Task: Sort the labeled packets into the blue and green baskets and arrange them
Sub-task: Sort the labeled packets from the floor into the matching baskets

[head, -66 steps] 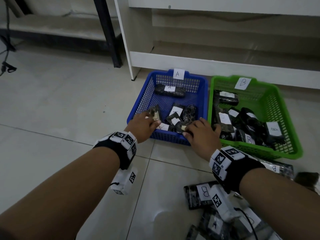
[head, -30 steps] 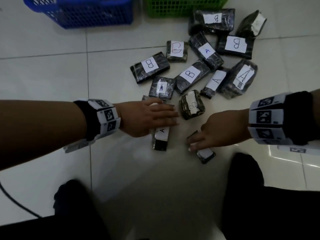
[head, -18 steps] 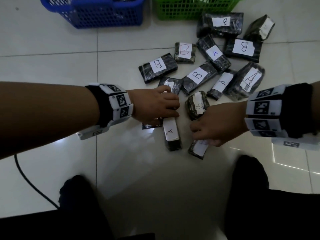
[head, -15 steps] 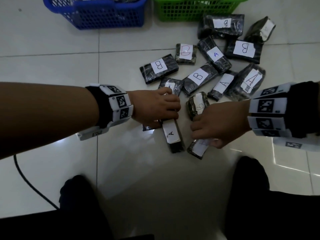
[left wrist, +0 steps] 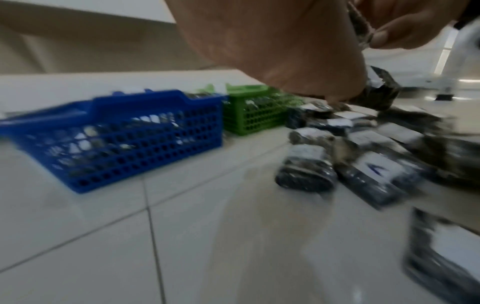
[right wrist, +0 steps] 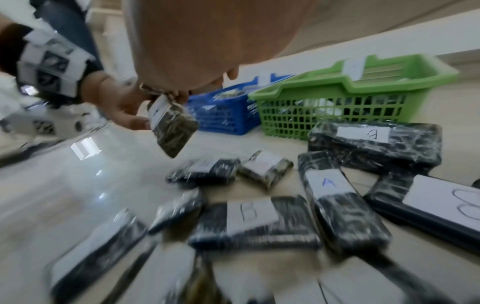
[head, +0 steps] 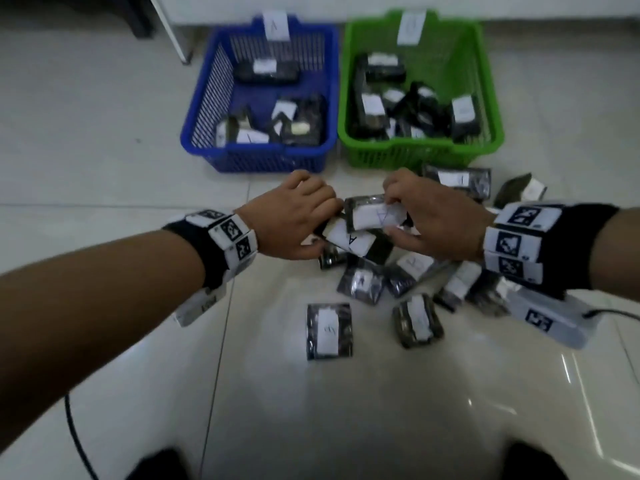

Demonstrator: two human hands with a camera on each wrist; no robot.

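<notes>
My left hand (head: 322,230) grips a dark packet with a white "A" label (head: 349,239), lifted off the floor. Just above and to its right, my right hand (head: 394,216) pinches another "A" packet (head: 374,214) between thumb and fingers. Both hands hover a little in front of the baskets. The blue basket marked "A" (head: 194,133) holds several packets. The green basket (head: 491,109) beside it holds several more. In the left wrist view my fingers hold the packet (left wrist: 376,92), and the right hand's fingertips (left wrist: 384,39) show above.
Several labeled packets lie loose on the tiled floor under and right of my hands, among them one (head: 329,330) and another (head: 417,320) nearer me. A white cabinet base (head: 180,36) stands behind the baskets. A black cable (head: 74,434) runs along the floor at lower left.
Both hands have taken packets off the floor and raised them toward the baskets. The head view has tilted up, so both baskets now show in full.
</notes>
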